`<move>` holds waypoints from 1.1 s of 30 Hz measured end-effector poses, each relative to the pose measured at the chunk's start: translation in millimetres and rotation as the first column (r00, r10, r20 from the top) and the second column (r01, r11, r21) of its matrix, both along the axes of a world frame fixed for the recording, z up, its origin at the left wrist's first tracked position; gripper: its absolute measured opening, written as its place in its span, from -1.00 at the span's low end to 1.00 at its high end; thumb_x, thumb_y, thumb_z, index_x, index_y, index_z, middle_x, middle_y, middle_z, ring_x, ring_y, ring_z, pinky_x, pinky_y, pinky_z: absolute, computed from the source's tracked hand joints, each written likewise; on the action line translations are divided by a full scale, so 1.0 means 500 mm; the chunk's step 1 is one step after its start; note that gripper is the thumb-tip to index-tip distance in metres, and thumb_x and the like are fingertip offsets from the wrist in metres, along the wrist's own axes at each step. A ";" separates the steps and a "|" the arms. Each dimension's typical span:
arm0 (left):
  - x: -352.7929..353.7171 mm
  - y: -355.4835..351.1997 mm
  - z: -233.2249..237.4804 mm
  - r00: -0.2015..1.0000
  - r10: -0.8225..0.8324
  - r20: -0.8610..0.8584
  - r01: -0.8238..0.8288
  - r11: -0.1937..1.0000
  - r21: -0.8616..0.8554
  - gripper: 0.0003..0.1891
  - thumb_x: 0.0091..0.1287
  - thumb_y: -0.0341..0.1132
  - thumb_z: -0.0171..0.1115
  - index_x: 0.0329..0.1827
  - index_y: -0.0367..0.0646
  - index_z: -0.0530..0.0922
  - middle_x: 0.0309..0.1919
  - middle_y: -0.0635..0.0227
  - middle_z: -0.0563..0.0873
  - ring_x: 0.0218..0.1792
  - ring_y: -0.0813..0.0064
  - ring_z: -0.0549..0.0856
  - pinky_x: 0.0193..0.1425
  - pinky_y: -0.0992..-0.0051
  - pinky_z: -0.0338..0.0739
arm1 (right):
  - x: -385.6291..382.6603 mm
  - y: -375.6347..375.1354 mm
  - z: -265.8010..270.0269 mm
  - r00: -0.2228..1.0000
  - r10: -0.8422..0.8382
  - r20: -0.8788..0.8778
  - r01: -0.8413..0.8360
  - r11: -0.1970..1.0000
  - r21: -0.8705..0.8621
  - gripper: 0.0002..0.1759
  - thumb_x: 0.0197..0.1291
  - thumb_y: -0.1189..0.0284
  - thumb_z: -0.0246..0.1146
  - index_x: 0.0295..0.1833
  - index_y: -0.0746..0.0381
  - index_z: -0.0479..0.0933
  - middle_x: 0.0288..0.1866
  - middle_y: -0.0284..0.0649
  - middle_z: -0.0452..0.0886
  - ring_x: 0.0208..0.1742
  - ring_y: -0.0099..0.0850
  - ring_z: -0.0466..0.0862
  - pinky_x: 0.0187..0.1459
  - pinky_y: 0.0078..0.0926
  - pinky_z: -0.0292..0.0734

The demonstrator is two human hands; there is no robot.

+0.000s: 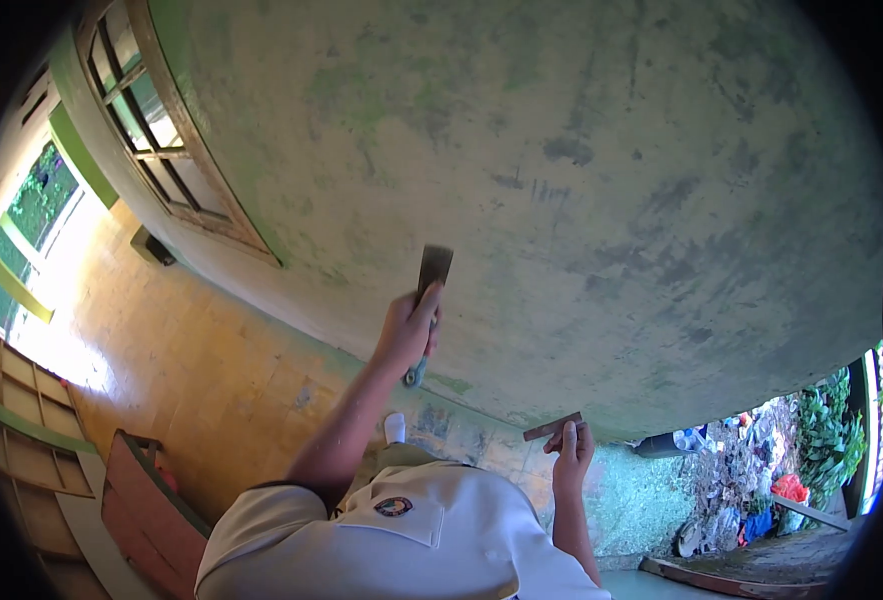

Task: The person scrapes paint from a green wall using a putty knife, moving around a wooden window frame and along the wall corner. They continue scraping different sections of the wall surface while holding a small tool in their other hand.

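Observation:
My left hand is closed round the teal-blue handle of a putty knife. Its wide metal blade points up, right in front of the wall. That wall is pale green and whitish, with dark grey patches and scuffs. Lower and to the right, my right hand pinches a flat, narrow, brownish strip near the foot of the wall. The strip is held nearly level; its material does not show clearly.
A wooden-framed window is set in the wall at upper left. The tan tiled floor runs below. A reddish-brown wooden piece of furniture stands at lower left. At right lie a heap of rubbish and green plants.

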State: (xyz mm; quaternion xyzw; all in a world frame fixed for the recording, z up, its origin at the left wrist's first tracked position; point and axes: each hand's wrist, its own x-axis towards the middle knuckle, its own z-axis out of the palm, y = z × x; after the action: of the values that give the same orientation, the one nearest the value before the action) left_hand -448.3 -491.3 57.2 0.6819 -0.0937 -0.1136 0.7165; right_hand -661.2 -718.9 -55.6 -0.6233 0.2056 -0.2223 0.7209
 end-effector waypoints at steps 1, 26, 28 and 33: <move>-0.001 -0.002 -0.014 0.997 -0.006 -0.072 0.008 1.000 0.022 -0.53 0.41 0.03 -0.01 -0.55 -0.15 0.36 -0.84 0.49 0.35 -0.86 0.67 0.35 -0.77 0.60 0.22 | -0.001 -0.001 -0.002 1.000 -0.009 -0.017 0.009 1.000 0.011 -0.74 0.37 0.29 0.06 -0.30 0.25 0.37 -0.57 -0.36 0.44 -0.58 -0.60 0.46 -0.50 -0.66 0.36; -0.003 0.018 0.023 1.000 -0.024 -0.002 0.024 0.997 0.069 -0.52 0.42 0.02 -0.03 -0.59 -0.13 0.33 -0.85 0.50 0.31 -0.87 0.66 0.32 -0.79 0.57 0.21 | -0.006 0.019 -0.017 0.999 -0.002 -0.037 0.004 0.999 0.039 -0.73 0.38 0.26 0.03 -0.31 0.21 0.36 -0.57 -0.35 0.43 -0.62 -0.57 0.44 -0.54 -0.62 0.40; 0.043 -0.008 0.040 0.997 -0.041 0.063 0.039 0.998 0.046 -0.53 0.43 0.02 -0.04 -0.57 -0.13 0.33 -0.85 0.51 0.31 -0.86 0.66 0.32 -0.78 0.59 0.21 | -0.016 0.030 -0.027 0.997 0.046 -0.063 -0.041 0.996 0.076 -0.75 0.38 0.28 0.04 -0.29 0.23 0.37 -0.58 -0.36 0.44 -0.60 -0.61 0.46 -0.53 -0.67 0.40; 0.043 -0.030 0.093 0.996 -0.005 0.092 0.009 0.999 -0.040 -0.51 0.42 0.04 -0.05 -0.57 -0.13 0.36 -0.85 0.49 0.35 -0.85 0.66 0.35 -0.76 0.60 0.23 | -0.033 0.064 -0.008 0.999 0.016 -0.044 -0.015 1.000 0.027 -0.74 0.38 0.24 0.04 -0.28 0.20 0.39 -0.59 -0.38 0.41 -0.63 -0.60 0.43 -0.53 -0.65 0.40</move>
State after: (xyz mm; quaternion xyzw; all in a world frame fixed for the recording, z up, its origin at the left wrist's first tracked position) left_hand -427.0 -506.5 103.9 0.6716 -0.1313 -0.0828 0.7245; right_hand -677.5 -686.9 -59.4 -0.6201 0.2196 -0.2000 0.7261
